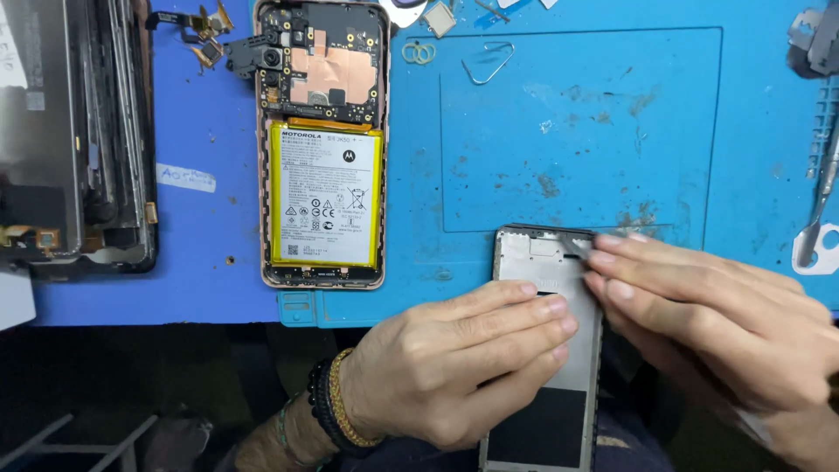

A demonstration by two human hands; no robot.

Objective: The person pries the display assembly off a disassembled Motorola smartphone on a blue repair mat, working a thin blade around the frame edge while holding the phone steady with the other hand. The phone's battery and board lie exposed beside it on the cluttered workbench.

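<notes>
We work on a big blue mat (pixel 612 131) that covers the bench, and it fills most of the frame. It has brown stains in the middle.

At the far left of the frame a stack of dark phone screens (pixel 79 131) lies on the mat.

In the upper middle lies an opened phone (pixel 322 144) with its back off. We see its big white and yellow battery (pixel 326 194) and, above that, its board with copper patches (pixel 325 61). So this phone is already taken open, and its parts are still inside it.

At the bottom middle of the frame we hold a phone frame (pixel 549 411), grey inside with a dark edge. Its top rests on the near edge of the mat and the rest hangs over toward us. It looks bare, with no battery and no board in it yet, so we judge there is a lot left to do on it.

Our left hand (pixel 446 367) lies flat on the frame with straight fingers, pressing it down, not closed around it. Our right hand (pixel 708 323) pinches a thin metal tool (pixel 578 247) with closed fingers, and its tip touches the top right corner of the frame.

Small bits sit at the top: a bent wire clip (pixel 489 61) and tiny rings (pixel 419 53). Silver tweezers (pixel 820 210) lie at the right edge.
</notes>
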